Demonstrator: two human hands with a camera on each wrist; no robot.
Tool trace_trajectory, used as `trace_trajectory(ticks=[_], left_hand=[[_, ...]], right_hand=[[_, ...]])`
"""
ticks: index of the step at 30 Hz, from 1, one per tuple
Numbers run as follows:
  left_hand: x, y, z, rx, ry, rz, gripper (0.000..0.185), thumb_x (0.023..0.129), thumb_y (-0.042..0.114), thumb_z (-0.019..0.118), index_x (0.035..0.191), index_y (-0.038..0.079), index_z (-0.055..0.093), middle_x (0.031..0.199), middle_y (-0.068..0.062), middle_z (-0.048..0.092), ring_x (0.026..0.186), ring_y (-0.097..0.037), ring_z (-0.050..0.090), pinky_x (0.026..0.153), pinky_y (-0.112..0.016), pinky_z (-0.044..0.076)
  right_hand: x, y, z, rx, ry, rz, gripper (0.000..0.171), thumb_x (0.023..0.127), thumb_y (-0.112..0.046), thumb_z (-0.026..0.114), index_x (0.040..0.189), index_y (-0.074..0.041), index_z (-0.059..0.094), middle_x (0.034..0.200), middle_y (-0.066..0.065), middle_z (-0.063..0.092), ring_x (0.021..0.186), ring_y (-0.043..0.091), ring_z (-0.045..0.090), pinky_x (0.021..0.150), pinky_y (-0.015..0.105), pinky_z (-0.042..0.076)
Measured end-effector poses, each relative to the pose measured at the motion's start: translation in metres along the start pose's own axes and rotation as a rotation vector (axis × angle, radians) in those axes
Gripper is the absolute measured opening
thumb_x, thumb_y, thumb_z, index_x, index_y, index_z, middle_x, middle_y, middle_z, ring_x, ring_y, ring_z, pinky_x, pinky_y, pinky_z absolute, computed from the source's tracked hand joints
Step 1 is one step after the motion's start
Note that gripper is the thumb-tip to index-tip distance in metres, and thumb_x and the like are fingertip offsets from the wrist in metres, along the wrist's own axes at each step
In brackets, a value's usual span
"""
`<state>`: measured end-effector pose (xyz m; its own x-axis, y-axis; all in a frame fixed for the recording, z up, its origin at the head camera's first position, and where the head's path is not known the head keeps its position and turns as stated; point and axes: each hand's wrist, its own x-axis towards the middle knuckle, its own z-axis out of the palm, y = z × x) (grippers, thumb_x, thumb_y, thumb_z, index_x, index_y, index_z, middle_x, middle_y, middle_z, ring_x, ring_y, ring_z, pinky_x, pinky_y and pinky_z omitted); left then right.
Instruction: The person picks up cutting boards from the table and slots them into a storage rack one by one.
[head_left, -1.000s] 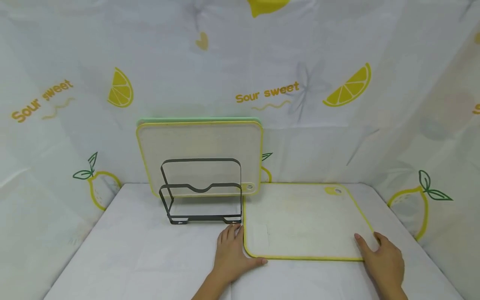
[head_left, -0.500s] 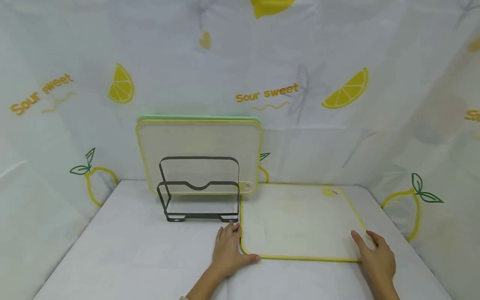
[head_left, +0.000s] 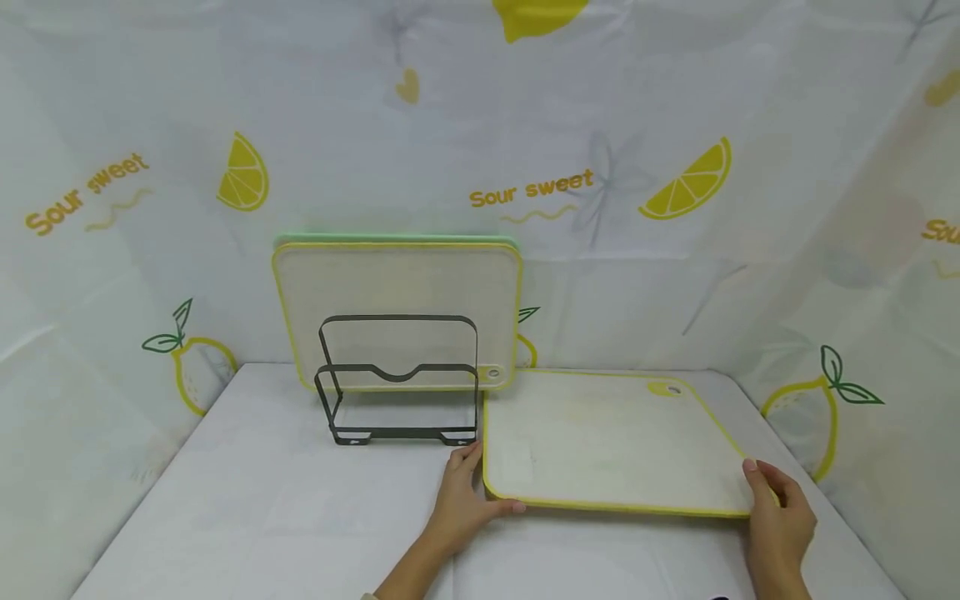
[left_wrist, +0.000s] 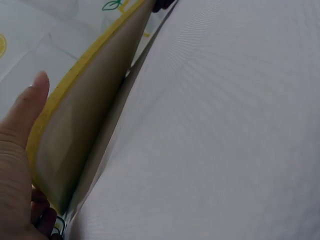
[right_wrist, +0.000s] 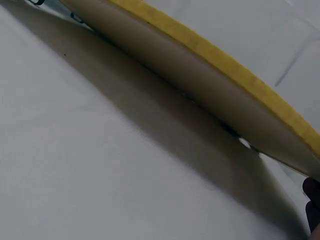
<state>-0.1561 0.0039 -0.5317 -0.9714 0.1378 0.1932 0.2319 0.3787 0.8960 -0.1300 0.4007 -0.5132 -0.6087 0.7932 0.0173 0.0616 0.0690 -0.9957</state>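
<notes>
- Right of the black rack (head_left: pixel 405 432), a white, yellow-edged board (head_left: pixel 607 442) slopes, its near edge clear of the white tablecloth (head_left: pixel 285 500), shadow beneath.
- Just in front of the rack's right foot, the left hand (head_left: pixel 461 508) grips the board's near-left corner: thumb parted from the fingers, which curl under it.
- Well right of the rack, the right hand (head_left: pixel 782 512) pinches the near-right corner, thumb on top, fingers around the edge and partly hidden.
- In the rack stands a second board (head_left: pixel 397 283), yellow-rimmed, a pale green edge (head_left: pixel 397 238) behind it.
- Behind the rack, the backdrop (head_left: pixel 360 167) reads "Sour sweet" in orange, up to the rack's left and again to its right; farther right, similar lettering (head_left: pixel 941 231) is cut off at "Sou".
</notes>
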Motion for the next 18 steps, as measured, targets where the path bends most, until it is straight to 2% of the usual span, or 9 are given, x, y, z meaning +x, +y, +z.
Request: trace_trajectory(ticks=[2,7,11,13,15,18], left_hand=[[0.000,0.000,0.000,-0.014,0.004,0.006,0.112,0.061,0.040,0.097,0.151,-0.001,0.042,0.149,-0.016,0.042,0.143,-0.037,0.040,0.119,-0.058,0.032],[0.001,0.001,-0.002,-0.058,-0.009,0.020,0.115,0.063,0.039,0.096,0.153,-0.001,0.038,0.151,-0.015,0.039,0.146,-0.036,0.038,0.121,-0.053,0.032],[0.004,0.002,-0.004,-0.158,-0.042,0.043,0.113,0.068,0.036,0.091,0.156,-0.001,0.031,0.157,-0.019,0.037,0.147,-0.037,0.040,0.117,-0.041,0.039],[0.006,0.003,-0.005,-0.168,-0.038,0.074,0.105,0.069,0.033,0.089,0.154,-0.001,0.036,0.158,-0.023,0.039,0.145,-0.037,0.043,0.113,-0.036,0.043],[0.007,0.003,-0.006,-0.112,-0.010,0.117,0.095,0.069,0.034,0.087,0.149,0.002,0.047,0.154,-0.024,0.043,0.141,-0.038,0.047,0.110,-0.038,0.046],[0.008,0.001,-0.006,0.027,0.045,0.190,0.076,0.068,0.037,0.085,0.135,0.007,0.064,0.147,-0.025,0.048,0.138,-0.037,0.051,0.108,-0.042,0.047]], right_hand=[[0.001,0.000,0.000,0.059,0.015,0.012,0.008,0.093,-0.037,0.073,0.097,-0.037,0.065,0.084,-0.033,0.056,0.088,-0.009,0.047,0.073,0.003,0.034],[0.004,0.000,0.000,0.200,0.056,0.046,0.009,0.091,-0.031,0.076,0.089,-0.036,0.070,0.079,-0.030,0.061,0.086,-0.004,0.050,0.071,0.005,0.037],[0.006,0.000,0.003,0.275,0.073,0.036,0.009,0.090,-0.026,0.078,0.087,-0.033,0.073,0.078,-0.028,0.064,0.086,-0.003,0.052,0.072,0.005,0.039],[0.007,-0.001,0.005,0.307,0.080,0.030,0.009,0.090,-0.025,0.078,0.086,-0.031,0.073,0.078,-0.027,0.065,0.085,-0.003,0.054,0.071,0.004,0.040],[0.009,-0.002,0.006,0.356,0.084,0.022,0.009,0.090,-0.021,0.078,0.085,-0.028,0.075,0.076,-0.026,0.067,0.083,-0.004,0.057,0.071,0.004,0.042],[0.013,-0.002,0.008,0.448,0.082,0.004,0.008,0.090,-0.015,0.078,0.084,-0.020,0.079,0.072,-0.021,0.072,0.078,-0.004,0.063,0.069,0.004,0.046]])
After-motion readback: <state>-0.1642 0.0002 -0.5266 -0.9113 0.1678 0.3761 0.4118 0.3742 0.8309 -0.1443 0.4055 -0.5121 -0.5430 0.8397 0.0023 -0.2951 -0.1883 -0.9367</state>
